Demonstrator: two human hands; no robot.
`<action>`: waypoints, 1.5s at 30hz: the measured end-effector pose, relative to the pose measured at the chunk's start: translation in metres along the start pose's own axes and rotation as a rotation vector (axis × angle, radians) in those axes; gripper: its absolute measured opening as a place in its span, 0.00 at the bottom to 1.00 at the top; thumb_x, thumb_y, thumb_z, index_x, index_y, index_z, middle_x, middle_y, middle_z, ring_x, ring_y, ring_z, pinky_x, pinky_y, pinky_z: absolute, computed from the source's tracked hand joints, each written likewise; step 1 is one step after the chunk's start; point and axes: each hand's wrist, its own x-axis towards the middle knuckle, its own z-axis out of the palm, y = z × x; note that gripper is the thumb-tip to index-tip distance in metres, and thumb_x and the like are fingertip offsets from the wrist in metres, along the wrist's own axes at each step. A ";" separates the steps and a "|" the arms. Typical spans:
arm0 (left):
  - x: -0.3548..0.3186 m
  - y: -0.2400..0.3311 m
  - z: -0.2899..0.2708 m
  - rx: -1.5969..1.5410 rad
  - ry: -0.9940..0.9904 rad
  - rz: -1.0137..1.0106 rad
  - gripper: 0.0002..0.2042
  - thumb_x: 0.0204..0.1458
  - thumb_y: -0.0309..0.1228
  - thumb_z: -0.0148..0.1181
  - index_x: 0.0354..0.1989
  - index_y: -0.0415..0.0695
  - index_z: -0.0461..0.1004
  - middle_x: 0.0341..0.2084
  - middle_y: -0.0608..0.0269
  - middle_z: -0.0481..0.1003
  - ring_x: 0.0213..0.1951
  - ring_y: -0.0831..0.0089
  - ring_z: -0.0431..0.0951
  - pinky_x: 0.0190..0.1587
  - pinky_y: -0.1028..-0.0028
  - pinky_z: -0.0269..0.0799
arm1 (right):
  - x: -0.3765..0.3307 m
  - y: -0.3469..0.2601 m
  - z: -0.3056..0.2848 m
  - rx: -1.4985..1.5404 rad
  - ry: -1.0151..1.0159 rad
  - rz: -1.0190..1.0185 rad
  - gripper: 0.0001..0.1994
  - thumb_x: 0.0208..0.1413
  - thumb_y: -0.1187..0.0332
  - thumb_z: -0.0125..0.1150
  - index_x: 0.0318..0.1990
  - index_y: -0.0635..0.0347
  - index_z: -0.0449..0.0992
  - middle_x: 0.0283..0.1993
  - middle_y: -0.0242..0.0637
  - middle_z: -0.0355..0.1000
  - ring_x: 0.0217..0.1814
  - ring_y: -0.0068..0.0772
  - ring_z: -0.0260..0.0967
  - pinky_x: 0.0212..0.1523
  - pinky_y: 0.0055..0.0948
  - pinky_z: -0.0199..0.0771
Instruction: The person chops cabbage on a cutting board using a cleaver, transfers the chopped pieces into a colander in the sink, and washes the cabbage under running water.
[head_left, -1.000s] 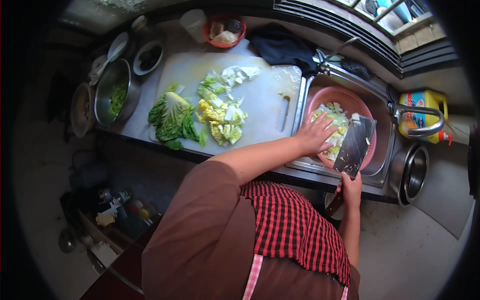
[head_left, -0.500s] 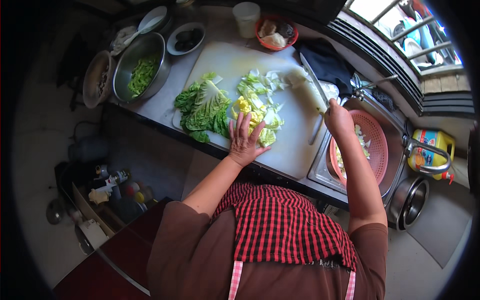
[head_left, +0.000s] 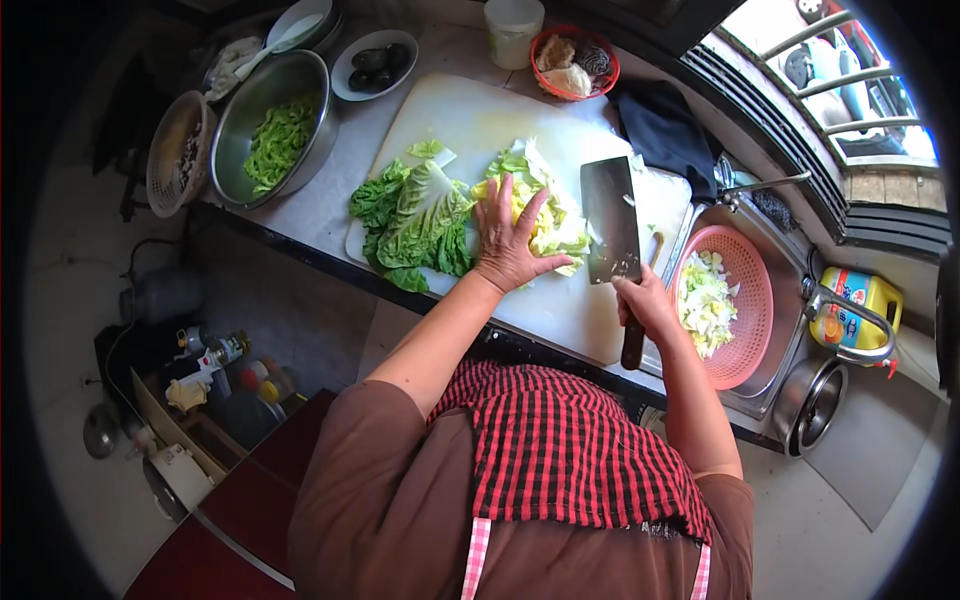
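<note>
My left hand (head_left: 512, 240) lies with fingers spread on a pile of chopped napa cabbage (head_left: 556, 228) on the white cutting board (head_left: 470, 100). My right hand (head_left: 648, 302) is closed around the dark handle of a cleaver (head_left: 610, 218). The cleaver's broad blade shows its flat side just right of the pile, with small bits stuck to it. Left of my left hand lie larger green cabbage leaves (head_left: 425, 210), uncut. A pink colander (head_left: 755, 335) with cut cabbage pieces (head_left: 707, 305) sits in the sink, right of my right hand.
At left stand a steel bowl (head_left: 318, 150) of green strips and a basket (head_left: 160, 165). Behind the board are a plate of dark oval items (head_left: 375, 68), a white tub (head_left: 513, 35) and a red basket (head_left: 612, 80). The faucet (head_left: 868, 350) and a yellow jug (head_left: 880, 300) are at right.
The cleaver has swung left from beside the colander, its flat side now showing. My left hand has shifted slightly right over the pile. More cabbage shows in the colander.
</note>
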 end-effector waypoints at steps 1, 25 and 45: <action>0.002 0.006 0.000 0.019 -0.030 0.003 0.47 0.26 0.56 0.67 0.61 0.58 0.55 0.61 0.48 0.45 0.62 0.40 0.42 0.60 0.44 0.41 | 0.002 0.011 0.000 0.170 -0.055 0.019 0.07 0.52 0.70 0.53 0.37 0.60 0.63 0.16 0.30 0.60 0.12 0.22 0.57 0.13 0.19 0.59; 0.016 0.105 0.007 -0.087 0.044 0.189 0.29 0.32 0.37 0.64 0.49 0.49 0.66 0.51 0.54 0.59 0.55 0.48 0.56 0.62 0.51 0.45 | -0.030 0.057 0.010 0.517 -0.280 -0.154 0.10 0.52 0.72 0.54 0.39 0.60 0.60 0.15 0.32 0.61 0.10 0.24 0.56 0.11 0.20 0.59; -0.012 0.274 0.195 -0.274 -0.511 0.244 0.29 0.45 0.48 0.56 0.56 0.53 0.61 0.58 0.55 0.54 0.63 0.49 0.47 0.59 0.47 0.47 | -0.124 0.189 -0.175 -0.140 0.796 0.056 0.07 0.51 0.70 0.46 0.37 0.61 0.65 0.20 0.34 0.64 0.13 0.22 0.59 0.13 0.22 0.60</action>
